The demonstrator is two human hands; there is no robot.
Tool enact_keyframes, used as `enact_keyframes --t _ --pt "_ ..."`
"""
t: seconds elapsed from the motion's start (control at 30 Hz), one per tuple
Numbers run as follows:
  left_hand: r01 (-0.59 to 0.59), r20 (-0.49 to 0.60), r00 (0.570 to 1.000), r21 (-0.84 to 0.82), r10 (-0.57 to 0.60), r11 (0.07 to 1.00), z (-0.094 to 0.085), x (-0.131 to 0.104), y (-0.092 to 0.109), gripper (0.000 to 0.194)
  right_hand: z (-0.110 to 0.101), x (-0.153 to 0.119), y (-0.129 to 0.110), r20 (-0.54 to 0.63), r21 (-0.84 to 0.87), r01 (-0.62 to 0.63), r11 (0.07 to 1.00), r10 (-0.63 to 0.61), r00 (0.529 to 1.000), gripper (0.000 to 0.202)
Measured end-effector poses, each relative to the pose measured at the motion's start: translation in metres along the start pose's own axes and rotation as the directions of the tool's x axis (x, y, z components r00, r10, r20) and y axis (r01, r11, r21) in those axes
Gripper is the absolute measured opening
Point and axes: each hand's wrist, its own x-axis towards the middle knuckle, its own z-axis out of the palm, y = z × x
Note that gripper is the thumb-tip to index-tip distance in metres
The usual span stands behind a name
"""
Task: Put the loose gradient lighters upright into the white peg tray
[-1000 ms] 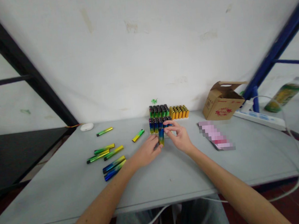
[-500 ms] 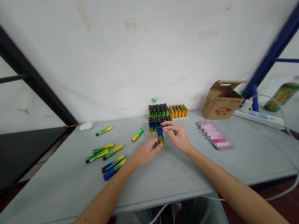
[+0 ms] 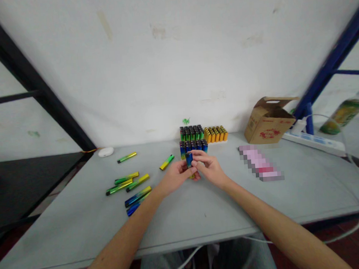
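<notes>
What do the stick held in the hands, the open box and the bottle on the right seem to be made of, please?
Held stick: slightly glossy, by the pale sheen on its blue; coated metal or plastic, unclear.
Box: matt cardboard, most likely, from its plain brown faces and folded flap.
Bottle: probably smooth plastic, given its pale, seemingly see-through neck.

1. Held blue stick: partly hidden by left hand and right hand;
2. Blue stick nearest the table's front edge: one end behind left forearm;
3. Pink slab, perhaps a phone: face pixelated;
4. Carton near back edge: small print unreadable.
</notes>
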Motion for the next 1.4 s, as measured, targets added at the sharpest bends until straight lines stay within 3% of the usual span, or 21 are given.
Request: enact_keyframes --t 0.1,0.3,0.37,0.5,0.63,0.9,1.13,1.4 --pt "0.059 -0.049 0.997 -0.087 -0.063 0.994 -0.001 -0.002 0.006 0.038 -0.004 0.003 -0.001 -0.039 -0.007 -0.060 0.998 0.060 0.997 0.035" --pt "0.074 -0.152 0.976 -0.446 -0.156 0.892 -0.010 -0.003 0.018 0.013 -0.031 0.015 0.004 -0.311 -0.036 -0.160 0.986 0.141 0.940 0.041" --pt "0.098 -0.131 0.969 -0.578 -0.210 0.810 -0.015 -0.004 0.021 0.001 -0.040 0.018 0.009 -0.383 -0.035 -0.160 0.986 0.135 0.914 0.042" --pt "0.162 0.039 0.981 -0.704 -0.190 0.691 -0.024 -0.008 0.022 0.011 -0.050 0.021 0.019 -0.430 -0.044 -0.192 0.980 0.155 0.890 0.042" --pt "0.185 0.144 0.983 -0.706 -0.117 0.684 -0.028 -0.011 0.021 0.023 -0.052 0.021 0.028 -0.390 -0.090 -0.240 0.967 0.188 0.901 0.043" --pt "0.166 0.059 0.983 -0.677 -0.172 0.717 -0.024 -0.008 0.027 0.056 -0.057 0.022 0.042 -0.368 -0.308 -0.255 0.917 0.132 0.920 0.042" --pt "0.264 0.009 0.956 -0.455 -0.292 0.850 -0.025 0.001 0.011 0.056 -0.058 0.019 0.048 -0.327 -0.370 -0.265 0.891 0.142 0.934 0.044" --pt "0.282 -0.048 0.948 -0.333 -0.315 0.900 -0.023 0.004 0.002 0.052 -0.056 0.018 0.050 -0.314 -0.386 -0.260 0.885 0.139 0.939 0.044"
